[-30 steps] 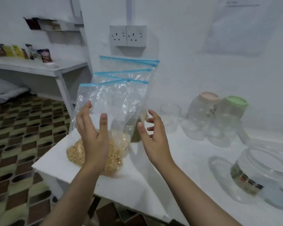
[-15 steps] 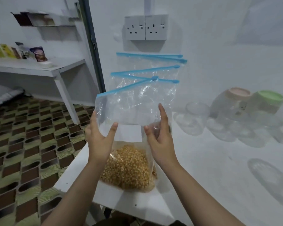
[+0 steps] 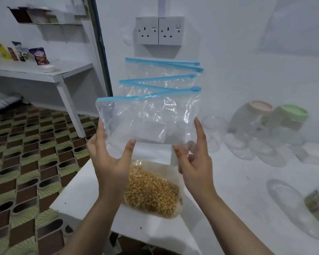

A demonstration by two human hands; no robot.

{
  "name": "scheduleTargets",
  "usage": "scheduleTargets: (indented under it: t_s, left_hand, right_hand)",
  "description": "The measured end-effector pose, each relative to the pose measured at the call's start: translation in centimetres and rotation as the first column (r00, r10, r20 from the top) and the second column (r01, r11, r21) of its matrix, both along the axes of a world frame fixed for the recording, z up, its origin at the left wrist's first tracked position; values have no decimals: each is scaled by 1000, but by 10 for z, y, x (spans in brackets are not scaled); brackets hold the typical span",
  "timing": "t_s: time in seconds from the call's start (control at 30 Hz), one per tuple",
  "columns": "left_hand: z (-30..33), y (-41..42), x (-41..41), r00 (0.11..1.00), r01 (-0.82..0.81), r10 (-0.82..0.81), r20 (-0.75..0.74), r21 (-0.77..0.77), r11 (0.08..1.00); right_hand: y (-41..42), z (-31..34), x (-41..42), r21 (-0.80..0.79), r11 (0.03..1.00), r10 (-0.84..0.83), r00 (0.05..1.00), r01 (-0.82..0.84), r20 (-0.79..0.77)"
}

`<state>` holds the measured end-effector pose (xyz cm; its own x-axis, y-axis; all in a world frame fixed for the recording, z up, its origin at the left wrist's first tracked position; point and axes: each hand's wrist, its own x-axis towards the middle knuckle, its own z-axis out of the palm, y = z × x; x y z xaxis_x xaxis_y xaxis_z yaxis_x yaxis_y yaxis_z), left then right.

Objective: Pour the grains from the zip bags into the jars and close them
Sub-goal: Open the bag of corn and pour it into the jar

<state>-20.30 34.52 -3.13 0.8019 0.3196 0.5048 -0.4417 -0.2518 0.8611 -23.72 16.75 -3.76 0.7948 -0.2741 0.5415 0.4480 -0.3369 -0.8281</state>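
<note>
A clear zip bag (image 3: 145, 124) with a blue zip strip and yellow grains (image 3: 151, 196) in its bottom stands upright on the white table (image 3: 219, 199). My left hand (image 3: 110, 162) holds its left side, thumb on the front and fingers behind. My right hand (image 3: 193, 159) holds the right side the same way. More blue-zipped bags (image 3: 162, 74) lean on the wall behind it. Clear jars stand at the right: an open one (image 3: 214, 131), one with a pink lid (image 3: 254, 118), one with a green lid (image 3: 289, 120).
A large clear jar with a label (image 3: 317, 205) lies at the right edge. A double wall socket (image 3: 159, 30) sits above the bags. To the left are a patterned floor and a white shelf table (image 3: 44, 70) with snack packets. The table's front-left corner lies just below the bag.
My hands came together onto the front bag and now grip both its sides. The bag stands higher and straighter, and the view has moved closer and to the left.
</note>
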Motion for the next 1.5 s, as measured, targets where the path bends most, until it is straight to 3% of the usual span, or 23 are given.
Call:
scheduleTargets:
  t_s: [0.23,0.43,0.63,0.8,0.9,1.0,1.1,1.23,1.5]
  left_hand:
    - [4,-82,-50,992,121,-120,28,-20,992]
    - [-6,-157,-89,966,258,-258,33,-7,966]
    - [-21,-197,-115,963,261,-262,58,27,965]
    - [-27,-201,-120,978,183,-189,87,73,980]
    - [-32,-202,-122,988,74,-92,127,138,988]
    - [-33,-202,-120,983,-91,63,174,155,984]
    - [-28,-201,-115,927,-158,54,372,255,954]
    - [5,-218,-113,887,-119,-80,455,392,912]
    - [82,-263,-123,813,145,-358,459,436,888]
  right_hand:
    - [-85,16,-63,-27,998,-61,996,63,64]
    - [-158,18,-117,-29,988,-149,989,149,25]
    - [-196,6,-146,-40,990,-137,990,138,22]
    - [-194,21,-144,187,982,29,997,-16,-65]
    - [-194,45,-131,445,886,174,983,-130,-60]
    - [-192,68,-122,348,929,134,991,-128,6]
    - [-189,78,-120,200,977,43,992,-67,121]
    - [-191,82,-127,109,994,-14,974,-10,224]
    - [-201,86,-151,-16,997,-61,953,69,297]
